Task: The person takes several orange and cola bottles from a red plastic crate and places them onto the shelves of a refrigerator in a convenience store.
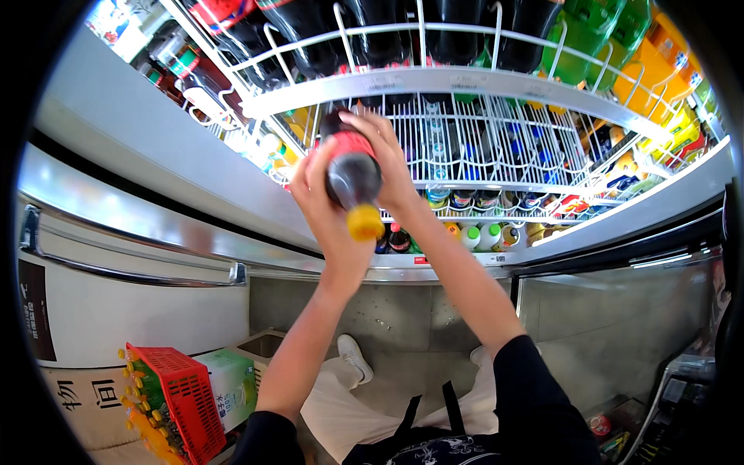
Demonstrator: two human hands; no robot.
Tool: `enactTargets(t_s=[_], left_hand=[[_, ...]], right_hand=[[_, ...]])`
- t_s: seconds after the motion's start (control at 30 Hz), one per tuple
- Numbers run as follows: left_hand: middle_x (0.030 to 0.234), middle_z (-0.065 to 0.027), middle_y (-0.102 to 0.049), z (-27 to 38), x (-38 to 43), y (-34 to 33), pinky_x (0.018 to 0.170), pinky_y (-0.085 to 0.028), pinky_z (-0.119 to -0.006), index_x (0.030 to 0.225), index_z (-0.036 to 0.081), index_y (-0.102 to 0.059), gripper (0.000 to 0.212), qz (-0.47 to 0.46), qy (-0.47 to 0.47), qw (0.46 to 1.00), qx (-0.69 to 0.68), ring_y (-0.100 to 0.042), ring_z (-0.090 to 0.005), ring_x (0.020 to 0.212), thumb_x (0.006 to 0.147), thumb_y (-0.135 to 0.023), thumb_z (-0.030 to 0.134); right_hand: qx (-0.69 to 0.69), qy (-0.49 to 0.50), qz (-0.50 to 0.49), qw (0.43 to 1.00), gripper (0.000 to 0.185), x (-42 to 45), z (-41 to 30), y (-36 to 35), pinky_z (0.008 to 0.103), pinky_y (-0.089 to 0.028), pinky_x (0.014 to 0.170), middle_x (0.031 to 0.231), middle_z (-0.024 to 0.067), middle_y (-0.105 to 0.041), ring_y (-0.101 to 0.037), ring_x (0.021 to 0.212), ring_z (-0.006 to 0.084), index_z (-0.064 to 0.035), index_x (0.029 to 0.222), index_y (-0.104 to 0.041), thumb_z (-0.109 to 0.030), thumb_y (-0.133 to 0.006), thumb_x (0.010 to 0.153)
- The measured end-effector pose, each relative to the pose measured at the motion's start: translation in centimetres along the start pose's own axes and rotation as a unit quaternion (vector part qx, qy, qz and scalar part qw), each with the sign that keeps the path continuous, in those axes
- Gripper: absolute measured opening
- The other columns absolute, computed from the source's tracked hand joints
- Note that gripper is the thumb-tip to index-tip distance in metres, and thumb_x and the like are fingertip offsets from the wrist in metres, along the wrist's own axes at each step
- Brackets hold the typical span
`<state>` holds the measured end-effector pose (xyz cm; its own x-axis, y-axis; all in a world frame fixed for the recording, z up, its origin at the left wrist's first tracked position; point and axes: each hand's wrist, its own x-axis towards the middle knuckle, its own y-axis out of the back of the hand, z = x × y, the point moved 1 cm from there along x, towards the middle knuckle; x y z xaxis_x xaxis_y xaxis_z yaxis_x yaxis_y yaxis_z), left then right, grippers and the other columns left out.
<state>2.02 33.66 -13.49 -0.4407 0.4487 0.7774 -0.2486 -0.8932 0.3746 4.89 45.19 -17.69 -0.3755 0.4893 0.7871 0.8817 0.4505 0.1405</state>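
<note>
A dark soda bottle [351,177] with a red label and a yellow cap is in both my hands, before the open drinks cooler. The bottle is tilted, its cap towards me and its base towards the wire shelves. My left hand [328,218] grips it from the left, fingers around the label and side. On its right side is my right hand [392,160], with fingers reaching over the label near the base. Just beyond the hands, the middle wire shelf [494,187] shows its white bars. Larger dark bottles [378,40] stand behind the upper shelf's rail [418,80].
Green-capped bottles [471,237] line the cooler's bottom. The glass door [610,314] stands open at right. A red plastic basket [189,389] of yellow-capped bottles sits at lower left beside a green and white carton [229,378]. Grey floor tiles [401,314] lie below.
</note>
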Motion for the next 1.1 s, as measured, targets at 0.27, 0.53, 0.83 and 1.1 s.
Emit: enactTargets(t_s=[0.27, 0.53, 0.83, 1.1], left_hand=[[0.118, -0.0152, -0.051, -10.0, 2.5, -5.7, 0.096, -0.040, -0.036, 0.125, 0.002, -0.046, 0.064, 0.054, 0.146, 0.984, -0.089, -0.051, -0.0263, 0.111, 0.069, -0.076, 0.003], [0.111, -0.0204, -0.056, -12.0, 3.9, -9.7, 0.090, -0.043, -0.038, 0.120, -0.007, -0.045, 0.062, 0.063, 0.146, 0.984, 0.086, -0.057, -0.0328, 0.102, 0.073, -0.075, 0.020], [0.109, -0.0282, -0.059, -13.9, 7.9, -12.1, 0.092, -0.045, -0.044, 0.117, -0.009, -0.046, 0.071, 0.030, 0.258, 0.960, 0.108, -0.059, -0.0416, 0.103, 0.070, -0.073, 0.038], [0.118, -0.0318, -0.055, -16.6, 9.3, -12.0, 0.101, -0.040, -0.042, 0.129, -0.011, -0.034, 0.089, -0.033, 0.269, 0.952, 0.144, -0.052, -0.0417, 0.115, 0.076, -0.066, 0.052]], right_hand=[[-0.038, -0.129, -0.003, 0.991, 0.049, 1.9, 7.2, -6.3, 0.0421, -0.043, 0.096, 0.124, 0.0196, -0.048, -0.048, 0.115, 0.0393, -0.0112, 0.124, -0.051, -0.007, -0.060, 0.077], [-0.085, -0.088, 0.029, 0.992, 0.040, 0.6, 12.1, -8.4, 0.0442, -0.038, 0.097, 0.117, 0.0249, -0.053, -0.048, 0.109, 0.0395, 0.0031, 0.109, -0.057, -0.015, -0.065, 0.074], [0.003, -0.349, -0.067, 0.935, 0.087, 1.2, 12.8, -8.6, 0.0497, -0.045, 0.095, 0.124, 0.0355, -0.049, -0.054, 0.109, 0.0467, 0.0003, 0.142, -0.026, -0.021, -0.070, 0.070], [-0.010, -0.382, -0.099, 0.919, 0.094, 1.7, 10.9, -8.3, 0.0467, -0.046, 0.095, 0.121, 0.0340, -0.052, -0.057, 0.106, 0.0449, 0.0112, 0.142, -0.016, -0.023, -0.067, 0.071]])
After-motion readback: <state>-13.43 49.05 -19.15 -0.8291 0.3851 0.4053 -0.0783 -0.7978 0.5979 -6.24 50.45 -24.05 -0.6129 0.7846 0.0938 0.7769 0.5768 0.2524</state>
